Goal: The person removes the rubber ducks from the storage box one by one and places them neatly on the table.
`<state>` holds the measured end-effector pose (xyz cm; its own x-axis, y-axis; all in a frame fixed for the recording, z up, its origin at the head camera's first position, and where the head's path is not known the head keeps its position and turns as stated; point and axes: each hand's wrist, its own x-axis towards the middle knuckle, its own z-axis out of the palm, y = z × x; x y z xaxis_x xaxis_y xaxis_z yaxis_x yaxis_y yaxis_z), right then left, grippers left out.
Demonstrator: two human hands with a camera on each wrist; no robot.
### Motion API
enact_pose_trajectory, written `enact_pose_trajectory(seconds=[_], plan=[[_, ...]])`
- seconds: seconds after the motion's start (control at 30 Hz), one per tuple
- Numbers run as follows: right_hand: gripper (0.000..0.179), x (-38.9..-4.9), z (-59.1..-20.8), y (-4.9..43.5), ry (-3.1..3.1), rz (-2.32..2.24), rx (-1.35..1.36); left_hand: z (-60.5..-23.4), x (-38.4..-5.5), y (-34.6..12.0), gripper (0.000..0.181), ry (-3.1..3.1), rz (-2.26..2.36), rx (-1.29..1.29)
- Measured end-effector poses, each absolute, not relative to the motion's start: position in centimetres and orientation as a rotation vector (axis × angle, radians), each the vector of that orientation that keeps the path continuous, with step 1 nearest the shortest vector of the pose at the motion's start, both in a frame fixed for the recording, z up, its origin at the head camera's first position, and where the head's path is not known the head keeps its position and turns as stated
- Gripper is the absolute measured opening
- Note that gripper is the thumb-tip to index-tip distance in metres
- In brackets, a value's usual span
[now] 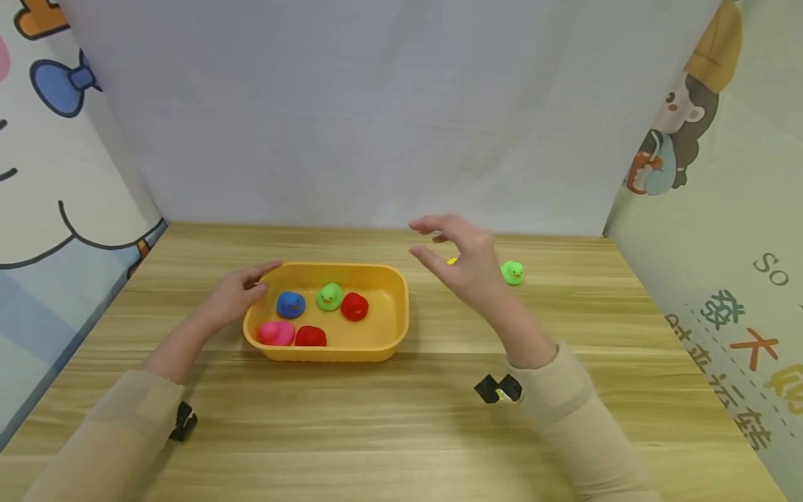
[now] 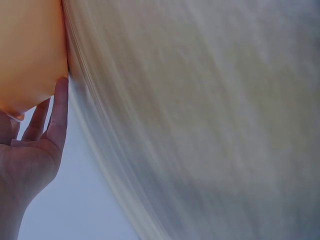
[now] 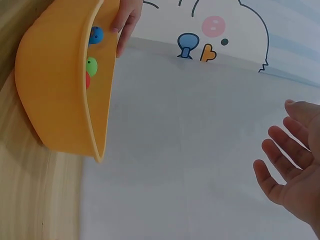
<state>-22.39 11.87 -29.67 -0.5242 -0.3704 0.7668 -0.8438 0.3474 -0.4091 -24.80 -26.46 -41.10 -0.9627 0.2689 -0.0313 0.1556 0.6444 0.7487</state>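
Left of the table's middle, nearer the far edge than the viewer, sits a yellow-orange rectangular plastic tray with rounded corners [image 1: 326, 353]. The left hand [image 1: 237, 296] holds its far left corner, thumb over the rim and fingers along the outside wall. The right hand [image 1: 469, 263] hovers over the pale wooden table [image 1: 401, 446] to the right of the tray, its thumb and fingers apart with nothing between them. To do this well, the corner hold should be light, enough to stop sliding without tipping the tray; a good pinch by the free hand would come low from above, thumb and fingertips across a body's sides, clear of the bill.

The tray's long axis runs side to side, along the table's far edge, its opening up. Toward the far right corner, a small lime-green rubbery toy duck [image 1: 513, 273] faces the near edge, bill slightly right. A small bright yellow object [image 1: 452, 261] is mostly hidden behind the right hand, so its heading cannot be told. In the tray, a small blue toy duck [image 1: 291, 305] and a small light-green toy duck [image 1: 329, 297] face roughly nearward; a small pink toy duck [image 1: 277, 333] has its head toward the left edge. Two small rounded red toys [image 1: 355, 307] give no clear heading
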Motion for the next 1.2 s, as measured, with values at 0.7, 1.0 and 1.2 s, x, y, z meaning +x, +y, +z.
enact_pose_trajectory(seconds=[0.7,1.0,1.2], plan=[[0.032,-21.7,-32.5,6.4,-2.107,1.235,1.107,-41.5,-25.2,-26.6,0.048,2.729,1.216,0.363],[0.034,-21.4,-33.6,4.2,-2.108,1.312,1.168,-41.3,-25.1,-26.6,0.048,2.701,1.232,0.342],[0.036,-21.7,-34.9,2.6,-2.182,1.334,1.196,-41.5,-25.1,-26.6,0.048,2.702,1.242,0.351]])
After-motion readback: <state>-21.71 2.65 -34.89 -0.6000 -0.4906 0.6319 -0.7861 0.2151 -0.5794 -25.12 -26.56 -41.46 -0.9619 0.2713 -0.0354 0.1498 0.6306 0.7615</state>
